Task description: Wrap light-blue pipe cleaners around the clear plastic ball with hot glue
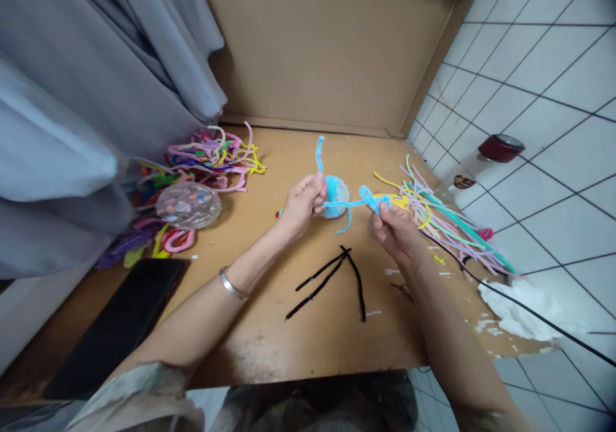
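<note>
Between my two hands runs a light blue pipe cleaner (353,203), bent into small loops at its right end. My left hand (304,202) pinches its left part, and a straight blue end sticks up above the fingers. My right hand (395,228) is closed on the looped part, thumb on top. Behind them on the table sits a round clear ball (342,192), partly wrapped in blue; my left fingers overlap its edge in the view. A blue tail hangs below it. Several black pipe cleaner pieces (320,285) lie nearer the table's front.
Colourful pipe cleaners (212,153) heap at left beside a speckled clear ball (188,205) and a black phone (118,323). Rightward lie straight pipe cleaners (452,217), a yellow tool with a black cord, a red-capped bottle (481,162) and crumpled white tissue (522,307). A tiled wall bounds the right.
</note>
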The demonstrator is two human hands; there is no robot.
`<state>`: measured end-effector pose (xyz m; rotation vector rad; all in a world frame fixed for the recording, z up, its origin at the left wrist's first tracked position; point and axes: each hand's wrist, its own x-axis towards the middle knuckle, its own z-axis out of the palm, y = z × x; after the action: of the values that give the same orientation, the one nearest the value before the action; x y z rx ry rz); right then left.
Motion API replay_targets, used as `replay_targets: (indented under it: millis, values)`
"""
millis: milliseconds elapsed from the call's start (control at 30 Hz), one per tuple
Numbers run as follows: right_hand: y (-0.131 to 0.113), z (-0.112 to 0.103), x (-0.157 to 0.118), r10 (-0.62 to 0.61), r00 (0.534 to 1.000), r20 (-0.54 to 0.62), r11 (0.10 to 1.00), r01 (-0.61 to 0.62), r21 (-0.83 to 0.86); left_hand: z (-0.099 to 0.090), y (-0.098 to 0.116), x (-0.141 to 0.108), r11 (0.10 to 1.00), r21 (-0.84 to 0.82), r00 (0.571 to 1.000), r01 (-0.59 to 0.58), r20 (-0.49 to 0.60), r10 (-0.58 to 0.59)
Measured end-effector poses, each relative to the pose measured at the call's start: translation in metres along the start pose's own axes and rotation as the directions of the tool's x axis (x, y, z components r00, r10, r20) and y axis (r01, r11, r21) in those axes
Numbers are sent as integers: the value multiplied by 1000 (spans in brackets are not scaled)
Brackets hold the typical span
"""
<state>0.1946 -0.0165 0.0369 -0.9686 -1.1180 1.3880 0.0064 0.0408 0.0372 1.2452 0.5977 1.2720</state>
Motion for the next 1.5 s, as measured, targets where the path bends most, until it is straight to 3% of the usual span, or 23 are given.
replay_targets:
  millis: [67, 133, 200, 300, 333, 367, 400, 467, 500, 533, 633, 700, 800, 900, 1000, 1067, 1167, 1200, 1267, 1333, 1400, 1433, 1500]
  values:
    - [-1, -1, -4, 127, 970, 206, 983, -96, -154, -4, 6, 5, 998, -57, 996, -6, -93, 0]
    - [2, -2, -4, 244, 930, 276, 939, -155, -307, -6, 15, 6, 995, -95, 994, -9, -113, -2]
    - [8, -5, 0, 220, 962, 161, 939, -165, -301, -6, 25, 4, 987, -158, 997, -16, -71, 5]
    - [15, -10, 9, 72, 989, -132, 991, -85, -102, -3, 35, -5, 971, -221, 978, 90, 206, -44]
    - [16, -11, 12, 31, 980, -196, 998, -41, -50, -2, 37, -8, 970, -185, 937, 156, 339, -86]
    - [16, -12, 13, -1, 974, -228, 1000, -3, -14, -2, 37, -11, 966, -100, 860, 239, 484, -163]
    - [14, -13, 13, -19, 974, -226, 1000, 20, 1, -2, 38, -13, 947, 28, 750, 319, 604, -270]
    - [8, -16, 11, -11, 991, -136, 1000, 8, -16, -5, 39, -14, 867, 305, 517, 394, 706, -483]
    - [4, -19, 9, 12, 997, -76, 999, -16, -41, -9, 42, -12, 823, 408, 446, 395, 698, -560]
    - [0, -21, 7, 37, 999, -20, 997, -38, -67, -15, 46, -10, 810, 447, 452, 381, 673, -585]
    - [-7, -26, 4, 36, 999, 20, 998, -35, -57, -39, 64, -1, 881, 336, 685, 334, 556, -472]
    - [-7, -25, 4, -7, 1000, -6, 1000, 7, -27, -54, 78, 3, 940, 208, 804, 271, 489, -340]
    - [-1, -17, 6, -54, 998, -43, 997, 51, -63, -66, 93, 1, 983, 114, 890, 145, 419, -180]
    - [5, -11, 7, -51, 997, -62, 989, 42, -140, -66, 98, -4, 997, 42, 888, 61, 453, -74]
    - [7, -9, 8, -22, 995, -96, 999, 19, -40, -57, 99, -9, 997, 41, 842, 72, 533, -83]
    - [8, -9, 8, -27, 993, -117, 998, 32, 45, -48, 102, -12, 986, 120, 769, 120, 616, -168]
    - [9, -8, 8, -69, 986, -149, 996, 77, 49, -31, 105, -16, 907, 384, 566, 173, 715, -410]
    - [10, -7, 8, -88, 982, -168, 995, 94, 29, -26, 105, -16, 892, 420, 592, 164, 682, -430]
    - [9, -6, 7, -125, 973, -196, 992, 124, -14, -17, 101, -14, 896, 418, 700, 153, 594, -397]
    - [9, -4, 5, -140, 973, -184, 990, 133, -51, -11, 90, -10, 927, 355, 819, 123, 491, -297]
    - [10, -1, 4, -129, 982, -139, 990, 119, -76, -6, 72, -6, 942, 327, 909, 73, 368, -198]
    - [10, 1, 3, -122, 985, -121, 990, 112, -85, -3, 62, -5, 938, 343, 929, 58, 326, -176]
    - [13, 5, 3, -127, 985, -120, 989, 116, -93, 3, 42, -3, 909, 410, 929, 71, 304, -210]
